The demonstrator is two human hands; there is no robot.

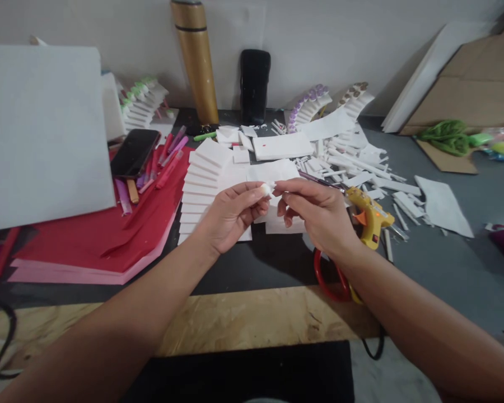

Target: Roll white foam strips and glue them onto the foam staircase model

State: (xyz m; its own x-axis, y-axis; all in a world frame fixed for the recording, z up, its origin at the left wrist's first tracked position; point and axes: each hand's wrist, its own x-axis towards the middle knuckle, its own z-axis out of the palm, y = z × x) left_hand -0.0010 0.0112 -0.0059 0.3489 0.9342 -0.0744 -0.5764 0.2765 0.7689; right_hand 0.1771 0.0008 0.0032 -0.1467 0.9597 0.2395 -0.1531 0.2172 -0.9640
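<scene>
My left hand point(239, 212) pinches a small white piece point(269, 189) between thumb and fingertips; it looks soft or crumpled, but its kind is too small to tell. The fingertips of my right hand point(315, 210) close on the same piece from the other side. Both hands are held above white foam-like sheets and a fan of stepped white strips point(199, 187). Just right of my right hand lies a yellow glue gun point(372, 217). Red-handled scissors point(331, 280) lie partly hidden below my right wrist.
White scraps point(353, 162) spread over the right of the dark table. Red sheets point(96, 238), markers point(168, 162) and a phone point(135, 153) lie left, beside a large white board point(46, 134). A gold bottle point(196, 61) and a black case point(254, 87) stand against the wall.
</scene>
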